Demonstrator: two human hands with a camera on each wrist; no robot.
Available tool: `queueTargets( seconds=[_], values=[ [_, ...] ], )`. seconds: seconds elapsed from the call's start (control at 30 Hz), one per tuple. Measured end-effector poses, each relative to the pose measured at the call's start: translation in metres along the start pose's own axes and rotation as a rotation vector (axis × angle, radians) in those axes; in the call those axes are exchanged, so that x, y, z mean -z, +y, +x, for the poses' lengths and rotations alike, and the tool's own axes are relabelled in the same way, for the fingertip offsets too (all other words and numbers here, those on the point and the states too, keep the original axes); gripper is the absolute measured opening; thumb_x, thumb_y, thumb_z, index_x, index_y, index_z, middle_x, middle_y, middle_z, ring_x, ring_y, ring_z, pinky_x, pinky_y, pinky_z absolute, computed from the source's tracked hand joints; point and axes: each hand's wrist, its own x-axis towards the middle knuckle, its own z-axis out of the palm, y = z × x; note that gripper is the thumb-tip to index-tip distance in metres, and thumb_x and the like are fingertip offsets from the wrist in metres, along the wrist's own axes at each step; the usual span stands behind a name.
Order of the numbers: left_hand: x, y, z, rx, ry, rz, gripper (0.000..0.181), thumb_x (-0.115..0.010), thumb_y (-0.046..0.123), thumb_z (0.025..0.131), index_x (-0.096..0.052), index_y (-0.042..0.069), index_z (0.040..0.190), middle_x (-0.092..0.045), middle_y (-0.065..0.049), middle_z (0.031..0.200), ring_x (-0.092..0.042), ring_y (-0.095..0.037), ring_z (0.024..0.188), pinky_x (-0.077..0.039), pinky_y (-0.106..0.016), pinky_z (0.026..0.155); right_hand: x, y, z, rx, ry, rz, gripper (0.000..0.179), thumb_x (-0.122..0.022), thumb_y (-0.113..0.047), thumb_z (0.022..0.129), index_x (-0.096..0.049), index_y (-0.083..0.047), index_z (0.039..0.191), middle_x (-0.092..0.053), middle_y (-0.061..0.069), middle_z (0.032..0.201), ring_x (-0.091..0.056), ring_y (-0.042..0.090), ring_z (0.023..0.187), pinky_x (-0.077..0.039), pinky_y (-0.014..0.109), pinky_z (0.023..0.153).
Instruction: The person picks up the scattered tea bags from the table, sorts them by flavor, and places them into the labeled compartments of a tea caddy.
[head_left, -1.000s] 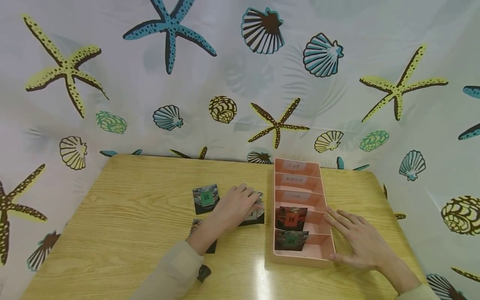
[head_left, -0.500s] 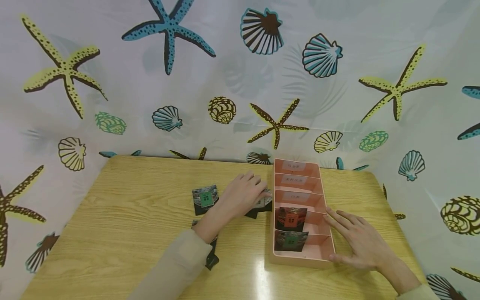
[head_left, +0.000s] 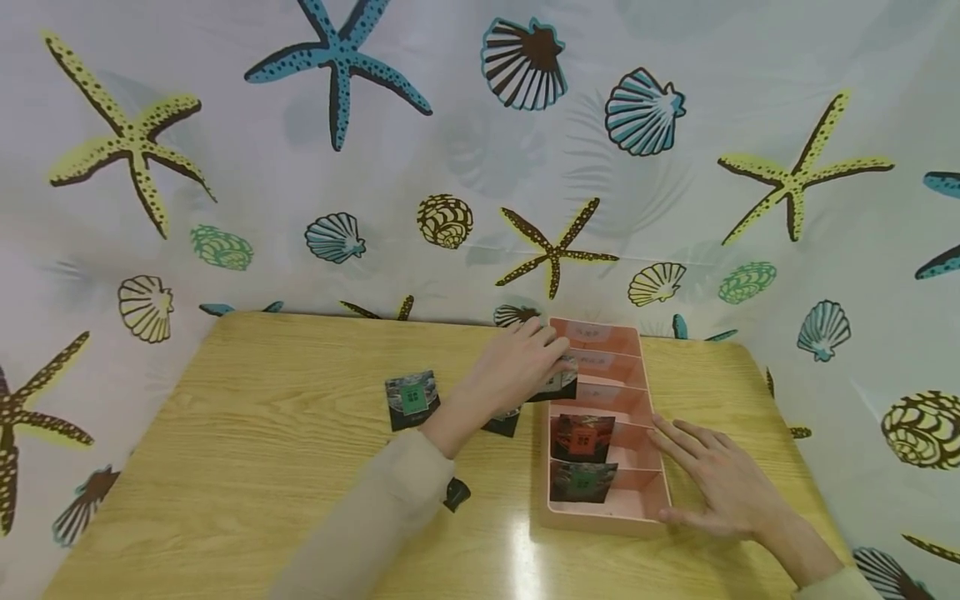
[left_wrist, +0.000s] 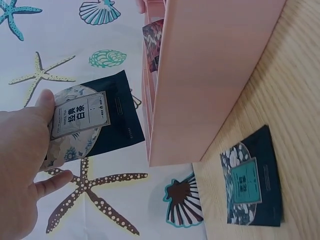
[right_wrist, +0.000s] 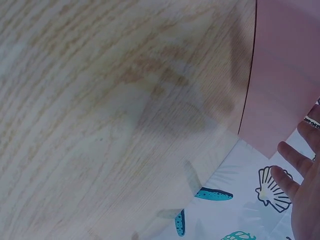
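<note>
My left hand (head_left: 517, 362) pinches a flat white tea packet (left_wrist: 77, 117) by its edge, thumb on one face. The packet has a dark end and a pale label. In the head view it hangs over the left rim of a pink divided box (head_left: 611, 525), beside the middle compartments. My right hand (head_left: 723, 487) lies at the box's right side with fingers spread, fingertips against the wall. A red-label packet (head_left: 582, 437) stands in one compartment, and a green-label packet (head_left: 583, 483) stands in the nearest one. Paper labels with handwriting mark the farther compartments.
A green-label packet (head_left: 412, 400) lies on the wooden table (head_left: 285, 433) left of my forearm. Another packet (head_left: 502, 422) lies partly under the left wrist, close to the box. A patterned cloth (head_left: 450, 125) with starfish and shells hangs behind the table.
My left hand has lifted the white tea packet from the table and carried it right, over the box's edge. A packet beneath it is uncovered. The right hand stays in place.
</note>
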Motion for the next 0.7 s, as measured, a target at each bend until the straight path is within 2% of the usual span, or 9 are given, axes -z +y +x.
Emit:
queueTargets(
  seconds=[0.17, 0.33, 0.5, 0.7],
  values=[
    [-0.004, 0.007, 0.014, -0.011, -0.014, -0.027, 0.030, -0.052, 0.044, 0.110, -0.065, 0.018, 0.117, -0.070, 0.001, 0.110, -0.065, -0.020, 0.108, -0.055, -0.035, 0.084, 0.001, 0.000, -0.002, -0.008, -0.002, -0.003, 0.106, -0.078, -0.071, 0.076, -0.046, -0.017, 0.161, -0.047, 0.008, 0.166, -0.055, 0.036, 0.141, -0.050, 0.062, 0.106],
    [-0.014, 0.015, 0.024, 0.000, -0.047, -0.028, 0.034, -0.048, 0.048, 0.110, -0.064, 0.019, 0.117, -0.071, 0.003, 0.116, -0.065, -0.019, 0.113, -0.057, -0.032, 0.091, 0.001, -0.001, -0.002, -0.012, -0.007, 0.001, 0.107, -0.077, -0.073, 0.076, -0.044, -0.018, 0.162, -0.046, 0.007, 0.167, -0.054, 0.036, 0.142, -0.050, 0.062, 0.107],
    [-0.026, 0.022, 0.030, 0.011, -0.074, -0.028, 0.035, -0.046, 0.049, 0.111, -0.065, 0.021, 0.120, -0.071, 0.004, 0.115, -0.065, -0.017, 0.112, -0.056, -0.029, 0.093, 0.000, -0.001, -0.002, -0.015, -0.006, 0.001, 0.107, -0.076, -0.073, 0.076, -0.043, -0.019, 0.162, -0.046, 0.007, 0.167, -0.054, 0.036, 0.141, -0.050, 0.062, 0.107],
    [-0.034, 0.028, 0.035, 0.026, -0.071, -0.048, 0.038, -0.046, 0.050, 0.110, -0.067, 0.024, 0.128, -0.073, 0.006, 0.124, -0.064, -0.017, 0.117, -0.058, -0.030, 0.091, -0.002, -0.001, -0.001, 0.001, 0.014, -0.003, 0.107, -0.077, -0.073, 0.076, -0.044, -0.018, 0.162, -0.047, 0.008, 0.166, -0.056, 0.035, 0.140, -0.051, 0.060, 0.106]
  ],
)
